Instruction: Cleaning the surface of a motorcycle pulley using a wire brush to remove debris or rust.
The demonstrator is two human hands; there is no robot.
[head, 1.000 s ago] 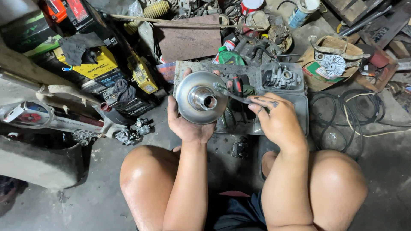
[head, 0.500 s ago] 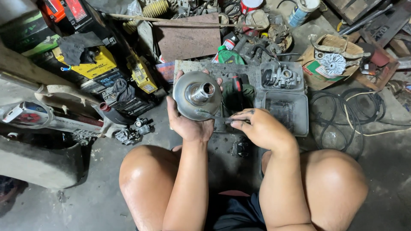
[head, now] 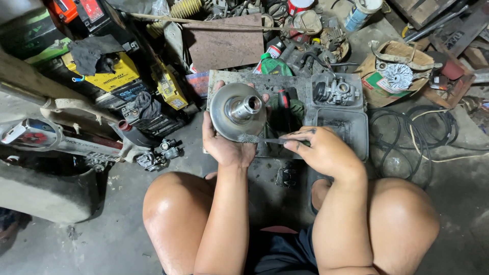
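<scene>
A metal pulley (head: 238, 111) is gripped from below in the left hand (head: 224, 145), above the near-left corner of a grey tray (head: 340, 125) on the floor. A brush (head: 262, 139) is pinched in the right hand (head: 323, 150), bristles touching the pulley's lower rim. The pulley face looks fairly clean, so brushing seems well advanced, though the hub is judged still to need work.
</scene>
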